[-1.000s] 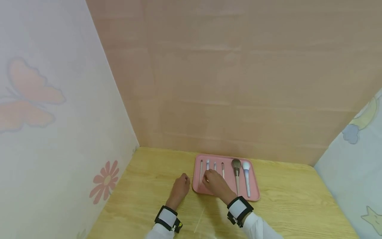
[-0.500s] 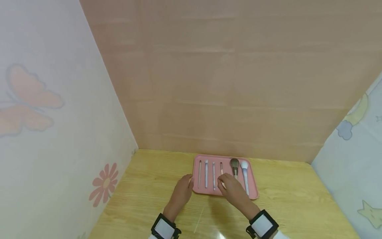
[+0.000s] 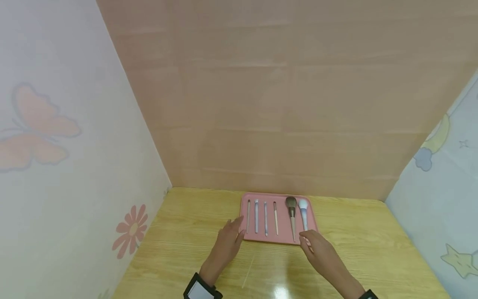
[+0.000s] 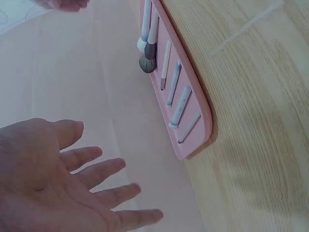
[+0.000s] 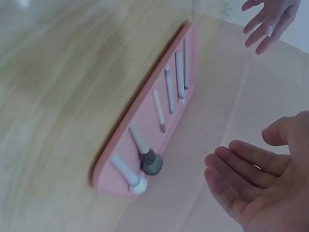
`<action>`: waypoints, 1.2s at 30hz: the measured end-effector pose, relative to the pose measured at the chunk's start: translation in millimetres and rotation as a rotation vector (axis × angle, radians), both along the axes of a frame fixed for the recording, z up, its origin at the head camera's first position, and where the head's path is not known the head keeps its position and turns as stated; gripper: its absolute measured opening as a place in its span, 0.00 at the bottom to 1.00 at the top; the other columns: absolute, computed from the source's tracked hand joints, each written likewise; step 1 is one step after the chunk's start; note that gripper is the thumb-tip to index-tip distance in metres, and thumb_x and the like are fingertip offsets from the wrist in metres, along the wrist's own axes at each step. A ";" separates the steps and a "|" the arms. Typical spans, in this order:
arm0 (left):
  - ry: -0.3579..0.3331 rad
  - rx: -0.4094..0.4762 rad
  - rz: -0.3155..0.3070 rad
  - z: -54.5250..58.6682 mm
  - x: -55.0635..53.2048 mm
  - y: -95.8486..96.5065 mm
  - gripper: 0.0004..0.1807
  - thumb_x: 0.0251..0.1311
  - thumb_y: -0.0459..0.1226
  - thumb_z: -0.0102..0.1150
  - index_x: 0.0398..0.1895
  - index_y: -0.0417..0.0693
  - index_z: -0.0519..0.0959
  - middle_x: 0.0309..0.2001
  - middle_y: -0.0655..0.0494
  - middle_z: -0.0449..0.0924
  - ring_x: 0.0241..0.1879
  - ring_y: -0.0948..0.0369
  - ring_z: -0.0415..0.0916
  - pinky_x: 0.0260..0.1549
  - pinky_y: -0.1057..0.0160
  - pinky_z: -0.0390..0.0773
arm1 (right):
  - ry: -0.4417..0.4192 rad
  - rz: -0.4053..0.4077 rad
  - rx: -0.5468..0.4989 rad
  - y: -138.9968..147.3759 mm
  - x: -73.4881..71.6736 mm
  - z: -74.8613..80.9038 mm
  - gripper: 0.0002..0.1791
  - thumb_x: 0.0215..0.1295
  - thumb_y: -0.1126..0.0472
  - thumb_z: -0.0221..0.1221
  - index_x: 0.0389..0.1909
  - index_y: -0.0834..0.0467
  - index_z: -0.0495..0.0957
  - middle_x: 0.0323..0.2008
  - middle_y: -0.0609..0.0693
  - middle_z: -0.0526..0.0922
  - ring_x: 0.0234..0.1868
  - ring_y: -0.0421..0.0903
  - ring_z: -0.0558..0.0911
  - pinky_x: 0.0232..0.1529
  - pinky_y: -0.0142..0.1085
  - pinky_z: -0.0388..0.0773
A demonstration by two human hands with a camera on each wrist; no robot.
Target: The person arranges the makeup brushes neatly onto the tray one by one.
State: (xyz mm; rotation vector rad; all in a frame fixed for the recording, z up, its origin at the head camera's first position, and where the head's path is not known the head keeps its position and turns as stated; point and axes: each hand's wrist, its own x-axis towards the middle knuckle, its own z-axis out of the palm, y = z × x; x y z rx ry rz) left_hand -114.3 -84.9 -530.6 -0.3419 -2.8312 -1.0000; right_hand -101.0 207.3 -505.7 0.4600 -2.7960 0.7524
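A pink tray (image 3: 283,222) holds a row of makeup brushes. Slim ones, such as the pale-handled brush (image 3: 276,220), lie to the left. Toward the right are a big dark-bristled brush (image 3: 291,204) and a white-bristled brush (image 3: 303,205). My left hand (image 3: 225,241) is by the tray's left edge with fingers spread; the left wrist view shows its palm (image 4: 53,183) holding nothing. My right hand (image 3: 319,250) is at the tray's front right corner and hides that corner. In the right wrist view, its loosely bent fingers (image 5: 241,169) hold nothing.
The tray lies on a wood-grain table (image 3: 194,224), near a tan back wall (image 3: 239,124). A patterned side wall (image 3: 93,124) stands at the left and another (image 3: 448,199) at the right. Light glares off the table's front.
My right hand has moved rightward across the tray, from the slim brushes to the front right corner, uncovering the brushes. My left hand has opened its fingers and come closer to the left edge.
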 end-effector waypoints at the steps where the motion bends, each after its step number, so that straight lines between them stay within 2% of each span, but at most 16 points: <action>1: -0.002 -0.001 -0.002 -0.2 1.3 -0.2 0.26 0.73 0.40 0.49 0.71 0.42 0.65 0.69 0.40 0.68 0.70 0.34 0.59 0.61 0.28 0.59 | 0.004 -0.003 -0.004 3.9 4.0 -0.5 0.10 0.70 0.62 0.56 0.46 0.63 0.81 0.45 0.55 0.83 0.45 0.52 0.84 0.40 0.40 0.82; 4: -0.022 -0.013 -0.008 -1.5 6.5 -0.3 0.29 0.73 0.41 0.50 0.74 0.45 0.62 0.72 0.40 0.63 0.73 0.32 0.51 0.59 0.23 0.50 | 0.044 -0.026 0.014 14.3 15.3 -3.8 0.09 0.69 0.62 0.58 0.46 0.61 0.81 0.45 0.53 0.84 0.46 0.51 0.84 0.42 0.43 0.82; 7: -0.028 -0.040 -0.016 -3.1 11.6 0.2 0.31 0.72 0.43 0.50 0.76 0.49 0.59 0.73 0.42 0.61 0.74 0.32 0.47 0.59 0.21 0.48 | 0.080 -0.044 0.039 23.5 25.6 -6.4 0.11 0.67 0.61 0.60 0.46 0.62 0.81 0.45 0.53 0.84 0.48 0.53 0.84 0.44 0.47 0.81; 13: -0.024 -0.063 -0.034 -2.0 21.5 1.4 0.33 0.72 0.45 0.50 0.78 0.54 0.55 0.74 0.49 0.60 0.74 0.32 0.42 0.58 0.19 0.42 | 0.120 -0.063 0.057 38.1 41.2 -7.6 0.17 0.68 0.60 0.60 0.52 0.66 0.78 0.50 0.59 0.83 0.51 0.59 0.82 0.50 0.55 0.77; 16: -0.009 -0.059 -0.038 -0.1 25.7 1.2 0.34 0.71 0.45 0.52 0.78 0.57 0.55 0.73 0.53 0.61 0.75 0.32 0.41 0.57 0.19 0.38 | 0.109 -0.068 0.045 42.9 48.0 -8.7 0.20 0.68 0.60 0.60 0.56 0.68 0.76 0.53 0.63 0.81 0.53 0.63 0.80 0.50 0.58 0.76; 20: 0.028 -0.076 -0.046 1.4 30.3 -0.9 0.35 0.69 0.44 0.55 0.77 0.56 0.56 0.72 0.53 0.64 0.74 0.31 0.43 0.56 0.17 0.38 | 0.118 -0.080 0.044 47.2 55.4 -12.5 0.23 0.67 0.60 0.61 0.57 0.70 0.74 0.56 0.66 0.77 0.55 0.64 0.78 0.48 0.60 0.76; 22: 0.036 -0.089 -0.053 2.3 32.5 -2.4 0.36 0.69 0.44 0.56 0.78 0.58 0.54 0.73 0.52 0.64 0.73 0.30 0.43 0.55 0.17 0.39 | 0.157 -0.079 0.050 50.2 57.5 -16.9 0.24 0.65 0.60 0.62 0.57 0.71 0.74 0.57 0.67 0.77 0.55 0.65 0.77 0.47 0.60 0.75; 24: 0.038 -0.108 -0.058 1.8 34.5 -4.2 0.37 0.69 0.45 0.55 0.78 0.60 0.53 0.74 0.50 0.61 0.73 0.28 0.44 0.54 0.16 0.40 | 0.231 -0.067 0.061 54.3 58.6 -22.9 0.26 0.61 0.60 0.66 0.57 0.70 0.74 0.56 0.67 0.77 0.54 0.63 0.77 0.45 0.59 0.75; 27: 0.045 -0.151 -0.057 -2.7 36.4 -6.7 0.39 0.68 0.47 0.55 0.79 0.62 0.50 0.76 0.47 0.56 0.72 0.27 0.44 0.53 0.15 0.42 | 0.327 -0.041 0.077 61.4 59.7 -33.4 0.31 0.55 0.57 0.70 0.56 0.70 0.75 0.56 0.69 0.76 0.53 0.65 0.77 0.43 0.59 0.75; 28: 0.050 -0.163 -0.054 -5.1 37.0 -7.8 0.39 0.68 0.48 0.55 0.79 0.62 0.50 0.76 0.46 0.54 0.72 0.26 0.44 0.52 0.15 0.42 | 0.335 -0.043 0.075 63.0 60.5 -36.2 0.32 0.54 0.56 0.70 0.57 0.69 0.74 0.57 0.69 0.75 0.55 0.67 0.76 0.46 0.60 0.74; 32: 0.088 -0.180 -0.017 -16.4 41.4 -11.9 0.40 0.67 0.51 0.56 0.79 0.62 0.51 0.77 0.45 0.53 0.71 0.24 0.44 0.51 0.15 0.43 | 0.291 -0.096 0.106 64.8 64.5 -46.6 0.37 0.58 0.50 0.67 0.65 0.63 0.70 0.62 0.73 0.69 0.63 0.74 0.68 0.46 0.68 0.70; 34: 0.094 -0.175 -0.005 -21.5 45.4 -13.8 0.41 0.66 0.51 0.57 0.78 0.61 0.52 0.77 0.44 0.53 0.71 0.24 0.44 0.51 0.14 0.42 | 0.215 -0.154 0.136 62.8 68.8 -50.7 0.40 0.62 0.46 0.62 0.72 0.55 0.62 0.68 0.72 0.64 0.73 0.72 0.55 0.51 0.72 0.65; 36: 0.085 -0.175 -0.009 -26.5 49.6 -15.1 0.41 0.66 0.52 0.56 0.78 0.60 0.52 0.77 0.44 0.52 0.71 0.23 0.43 0.50 0.14 0.42 | 0.175 -0.197 0.171 60.8 72.9 -53.7 0.42 0.64 0.43 0.60 0.76 0.48 0.55 0.73 0.69 0.58 0.78 0.66 0.42 0.55 0.75 0.59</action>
